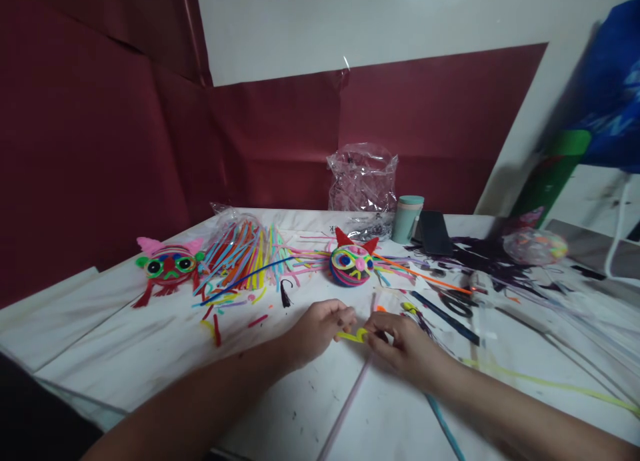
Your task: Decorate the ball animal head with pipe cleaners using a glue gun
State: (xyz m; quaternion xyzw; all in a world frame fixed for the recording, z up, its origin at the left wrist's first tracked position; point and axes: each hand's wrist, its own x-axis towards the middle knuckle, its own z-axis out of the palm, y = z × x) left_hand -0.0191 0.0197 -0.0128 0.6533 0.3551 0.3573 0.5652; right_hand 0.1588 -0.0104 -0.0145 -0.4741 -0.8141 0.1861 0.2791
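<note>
My left hand (324, 326) pinches one end of a short yellow pipe cleaner (351, 336) above the near middle of the table. At its other end, which bends into a small curl, my right hand (404, 346) has thumb and forefinger closed on it. Just beyond my hands stands a round animal head (351, 263) with red pointed ears, blue eyes and a pink nose, wound from coloured pipe cleaners. A lilac pipe cleaner (345, 411) lies on the table below my hands. Beneath my right forearm a blue one (444, 426) sticks out.
A second animal head (171, 266) with pink ears sits at the left, beside a heap of coloured pipe cleaners (240, 254). Scissors (456, 303), a dark blue strip (445, 317) and a yellow strip (550, 382) lie right. Behind are a green cup (407, 221), phone (434, 233) and clear bag (363, 181).
</note>
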